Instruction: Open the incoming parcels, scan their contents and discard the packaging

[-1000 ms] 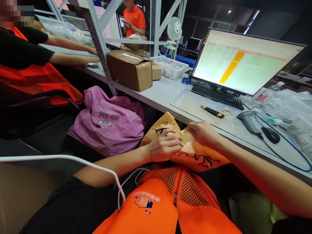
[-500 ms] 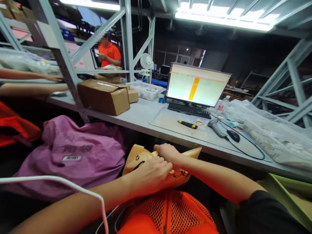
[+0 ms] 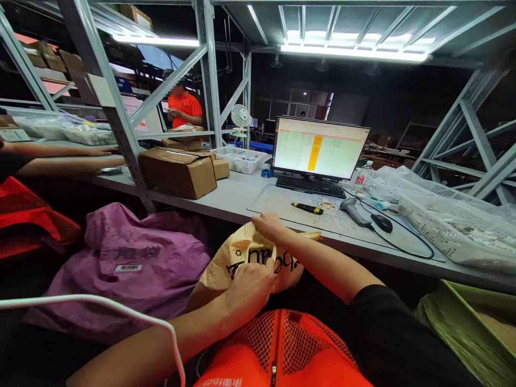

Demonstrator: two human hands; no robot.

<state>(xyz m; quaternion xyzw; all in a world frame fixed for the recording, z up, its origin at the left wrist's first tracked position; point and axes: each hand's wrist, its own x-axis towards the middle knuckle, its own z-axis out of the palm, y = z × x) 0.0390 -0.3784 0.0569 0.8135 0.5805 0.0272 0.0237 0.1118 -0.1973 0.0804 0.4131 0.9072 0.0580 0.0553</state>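
A pale yellow carry bag (image 3: 220, 263) with black lettering and a recycling mark rests in front of my body, below the desk edge. My left hand (image 3: 250, 284) is closed on it at the near side, by a strap-like strip. At the far rim my right hand (image 3: 269, 226) is also closed on the bag, with the fingertips partly hidden. What lies inside the bag cannot be seen. Beside it on the left sits a purple sack (image 3: 149, 269) with a barcode label.
On the desk (image 3: 242, 188) stand cardboard boxes (image 3: 177, 174), a monitor (image 3: 320, 148), a keyboard (image 3: 310, 185), a utility knife (image 3: 307, 208), a scanner (image 3: 355, 213) and white baskets (image 3: 439, 231). A green bag (image 3: 455, 322) is at right. A white cable (image 3: 100, 303) crosses low left. Co-workers are at left.
My hands have moved apart: the right up to the bag's far rim, the left slightly down. The bag is spread wider, so more lettering shows. The camera view has shifted slightly.
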